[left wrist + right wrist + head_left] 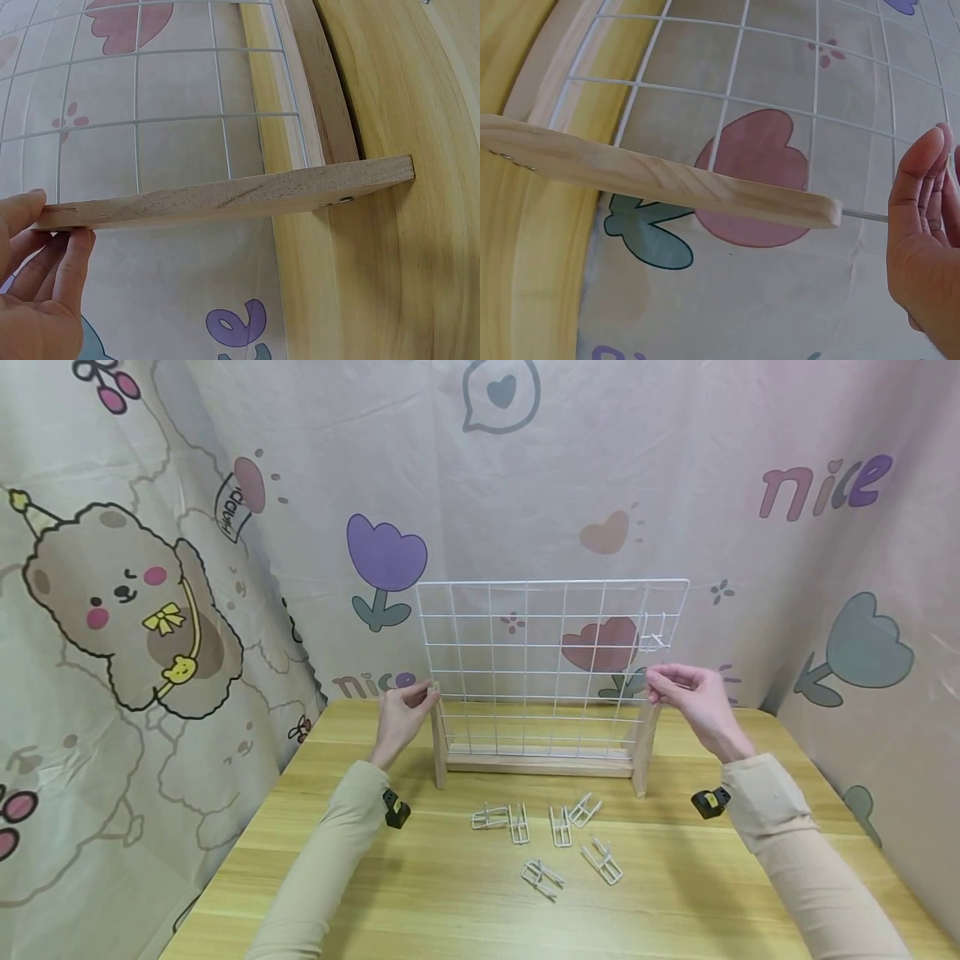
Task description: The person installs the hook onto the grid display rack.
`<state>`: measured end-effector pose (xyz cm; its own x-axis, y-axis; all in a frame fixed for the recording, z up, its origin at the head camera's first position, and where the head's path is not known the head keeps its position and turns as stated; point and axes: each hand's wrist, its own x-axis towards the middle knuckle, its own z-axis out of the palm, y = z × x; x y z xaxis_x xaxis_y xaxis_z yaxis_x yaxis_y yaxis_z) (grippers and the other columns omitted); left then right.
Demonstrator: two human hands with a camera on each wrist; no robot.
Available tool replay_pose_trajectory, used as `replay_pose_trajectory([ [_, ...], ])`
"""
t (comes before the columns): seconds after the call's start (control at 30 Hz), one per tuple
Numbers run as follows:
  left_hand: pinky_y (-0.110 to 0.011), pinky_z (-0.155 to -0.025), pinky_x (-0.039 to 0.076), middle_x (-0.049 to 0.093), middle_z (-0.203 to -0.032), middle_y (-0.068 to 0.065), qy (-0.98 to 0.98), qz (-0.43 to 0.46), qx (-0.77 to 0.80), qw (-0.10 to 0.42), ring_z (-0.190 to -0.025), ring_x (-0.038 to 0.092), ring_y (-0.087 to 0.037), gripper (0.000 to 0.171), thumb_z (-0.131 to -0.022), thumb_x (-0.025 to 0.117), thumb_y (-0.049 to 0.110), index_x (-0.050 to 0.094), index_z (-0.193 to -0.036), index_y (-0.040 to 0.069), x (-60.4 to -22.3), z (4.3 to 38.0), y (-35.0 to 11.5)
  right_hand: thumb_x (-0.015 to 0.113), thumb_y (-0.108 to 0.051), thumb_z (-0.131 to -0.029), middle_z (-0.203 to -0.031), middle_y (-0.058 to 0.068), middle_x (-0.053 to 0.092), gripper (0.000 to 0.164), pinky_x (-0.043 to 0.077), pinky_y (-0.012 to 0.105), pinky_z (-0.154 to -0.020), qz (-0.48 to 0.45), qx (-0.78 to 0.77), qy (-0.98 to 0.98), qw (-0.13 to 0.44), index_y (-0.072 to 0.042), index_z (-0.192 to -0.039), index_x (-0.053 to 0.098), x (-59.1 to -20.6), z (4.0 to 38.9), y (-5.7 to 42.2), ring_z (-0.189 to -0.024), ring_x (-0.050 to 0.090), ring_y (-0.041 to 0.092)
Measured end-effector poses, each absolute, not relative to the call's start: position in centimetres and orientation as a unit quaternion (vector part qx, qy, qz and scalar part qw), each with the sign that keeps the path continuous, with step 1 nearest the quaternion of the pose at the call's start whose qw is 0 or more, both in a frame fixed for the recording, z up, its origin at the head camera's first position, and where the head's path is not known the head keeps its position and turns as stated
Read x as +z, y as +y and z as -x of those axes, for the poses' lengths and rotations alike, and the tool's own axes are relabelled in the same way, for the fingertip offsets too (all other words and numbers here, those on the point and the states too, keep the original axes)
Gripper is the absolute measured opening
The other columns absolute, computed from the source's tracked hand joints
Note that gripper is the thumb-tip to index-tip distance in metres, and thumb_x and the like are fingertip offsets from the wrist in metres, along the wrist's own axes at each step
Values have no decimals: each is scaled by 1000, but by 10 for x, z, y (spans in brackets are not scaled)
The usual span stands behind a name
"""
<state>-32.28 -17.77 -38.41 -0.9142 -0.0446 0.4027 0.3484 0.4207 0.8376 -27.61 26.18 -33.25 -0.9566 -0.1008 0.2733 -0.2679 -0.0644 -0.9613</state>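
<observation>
A white wire grid panel (526, 672) stands upright in a wooden stand (540, 767) on the table. My left hand (402, 717) pinches the top of the stand's left post (210, 196), thumb on one face and fingers on the other. At the opposite side, my right hand (696, 697) holds the grid's side wire just above the right post (667, 176); in the right wrist view that wire runs from the post's end to the fingers. One white wire hook (651, 643) hangs on the grid near its upper right corner, above the right hand.
Several white wire hooks (561, 827) lie loose on the wooden table (450, 910) in front of the stand. A printed cloth (480, 493) hangs behind the table and along both sides. Black wrist cameras (396, 808) sit at both sleeves.
</observation>
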Motion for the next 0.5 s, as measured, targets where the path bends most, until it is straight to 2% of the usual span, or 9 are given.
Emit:
replay_pose_trajectory([
  [0.2, -35, -94, 60, 70, -121, -24, -819, 89, -538, 181, -112, 71, -35, 36, -94, 72, 15, 68, -125, -2, -385, 323, -178, 67, -9, -96, -87, -7, 76, 11, 62, 17, -71, -139, 705, -693, 52, -17, -97, 75, -344, 270, 263, -74, 68, 5],
  [0.5, -38, -93, 60, 71, -120, -23, -822, 89, -531, 187, -110, 72, -35, 35, -94, 72, 15, 69, -124, -2, -384, 323, -178, 67, -10, -97, -87, -7, 75, 10, 62, 18, -73, -129, 688, -714, 22, -14, -103, 74, -368, 264, 265, -76, 67, 4],
])
